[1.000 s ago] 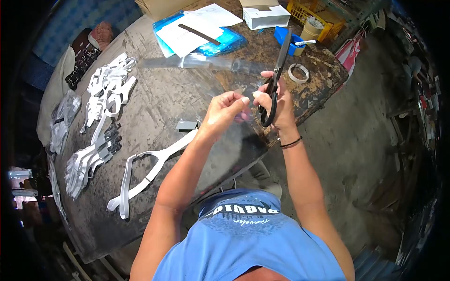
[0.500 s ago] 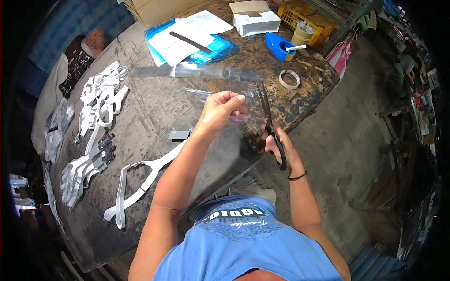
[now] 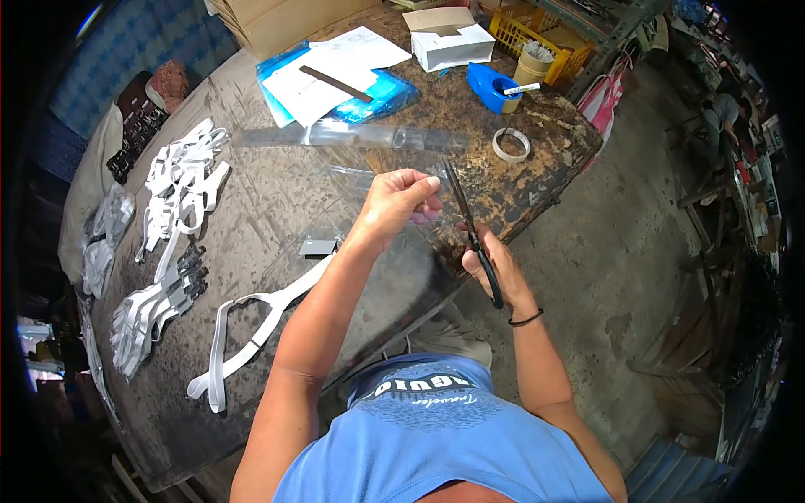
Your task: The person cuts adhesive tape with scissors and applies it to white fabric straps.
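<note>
My right hand [image 3: 501,267] is closed round the handles of black scissors [image 3: 464,205], whose blades point up and away from me, just right of my left hand. My left hand [image 3: 400,199] is closed in a pinch above the table. A thin, clear plastic piece [image 3: 428,220] seems to show at its fingers; its outline is hard to make out. Beyond that hand, clear plastic strips [image 3: 360,136] lie across the table. Left of my left forearm are a white strap [image 3: 267,325] with a forked end and a small grey plate [image 3: 317,248].
White straps [image 3: 180,180] are heaped at the left, beside a bundle with grey clips [image 3: 159,310]. Toward the back are papers [image 3: 323,80], a white box [image 3: 451,40], a blue tape dispenser [image 3: 493,88] and a tape roll [image 3: 511,145]. Another person [image 3: 723,113] is at far right.
The scissors and my right hand have shifted slightly left, and the blades are nearer to my left hand. My left hand keeps its pinch in nearly the same place.
</note>
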Demonstrator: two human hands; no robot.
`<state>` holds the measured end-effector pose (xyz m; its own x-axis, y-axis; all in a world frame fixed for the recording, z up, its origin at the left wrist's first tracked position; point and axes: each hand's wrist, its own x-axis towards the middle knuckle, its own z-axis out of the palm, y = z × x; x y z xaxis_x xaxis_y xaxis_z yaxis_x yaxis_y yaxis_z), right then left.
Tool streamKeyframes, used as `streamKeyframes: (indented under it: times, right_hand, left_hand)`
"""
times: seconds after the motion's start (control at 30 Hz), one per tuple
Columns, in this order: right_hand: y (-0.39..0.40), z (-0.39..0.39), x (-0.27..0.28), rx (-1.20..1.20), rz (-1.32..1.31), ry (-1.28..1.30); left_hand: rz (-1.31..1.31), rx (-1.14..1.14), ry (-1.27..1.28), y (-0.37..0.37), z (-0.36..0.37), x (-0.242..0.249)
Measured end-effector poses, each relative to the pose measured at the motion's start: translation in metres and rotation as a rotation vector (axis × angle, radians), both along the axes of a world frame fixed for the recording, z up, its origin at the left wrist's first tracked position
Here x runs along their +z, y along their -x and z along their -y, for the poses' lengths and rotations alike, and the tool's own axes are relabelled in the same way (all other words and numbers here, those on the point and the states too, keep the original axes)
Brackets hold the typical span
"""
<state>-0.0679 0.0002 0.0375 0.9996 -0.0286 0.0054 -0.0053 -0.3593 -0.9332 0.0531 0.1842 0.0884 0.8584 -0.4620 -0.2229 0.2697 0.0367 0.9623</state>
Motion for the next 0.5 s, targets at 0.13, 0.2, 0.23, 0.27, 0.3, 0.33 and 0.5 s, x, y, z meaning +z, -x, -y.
streamKeyframes:
  times: [0.13,0.2,0.23,0.27,0.3,0.33,0.5]
  right_hand:
    - [0.0011,0.0002,0.0101,0.023,0.058,0.035]
    - [0.0008,0.0010,0.0106,0.054,0.046,0.041]
    - [0.0000,0.0002,0.0080,0.025,0.067,0.046]
    - [-0.0002,0.0000,0.0070,0.011,0.079,0.048]
    - [-0.0004,-0.0002,0.0060,-0.003,0.090,0.051]
    - [0.0001,0.0000,0.0059,-0.008,0.095,0.056]
    - [0.0007,-0.0010,0.0042,-0.041,0.114,0.050]
  left_hand:
    - [0.016,-0.003,-0.019,0.0005,0.0009,-0.0002]
    - [0.025,-0.014,-0.034,0.0005,0.0016,0.0007]
    - [0.027,-0.014,-0.034,0.0006,0.0019,0.0007]
    - [0.030,-0.016,-0.041,0.0007,0.0022,0.0007]
    - [0.032,-0.018,-0.047,0.0008,0.0026,0.0010]
    - [0.033,-0.017,-0.046,0.0009,0.0032,0.0014]
    - [0.025,-0.018,-0.045,-0.0002,0.0059,0.0003]
